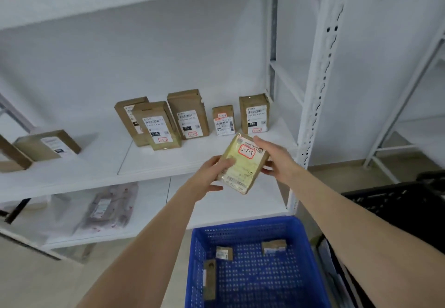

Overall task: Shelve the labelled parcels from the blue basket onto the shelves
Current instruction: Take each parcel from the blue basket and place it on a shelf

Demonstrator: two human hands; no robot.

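Observation:
A yellowish parcel (243, 163) with a red-framed handwritten label hangs in the air just in front of the middle shelf (108, 163). My left hand (212, 172) grips its lower left edge, thumb on top. My right hand (274, 158) holds its right side, fingers curled behind. Several brown labelled parcels (187, 115) stand upright in a row on the middle shelf behind it. Below, the blue basket (310, 259) holds three small brown parcels (273, 247).
A brown box (48, 145) lies flat at the shelf's left. A bagged item (108, 209) lies on the lower shelf. A white perforated upright (320, 71) stands to the right. A black crate (397, 204) sits right of the basket.

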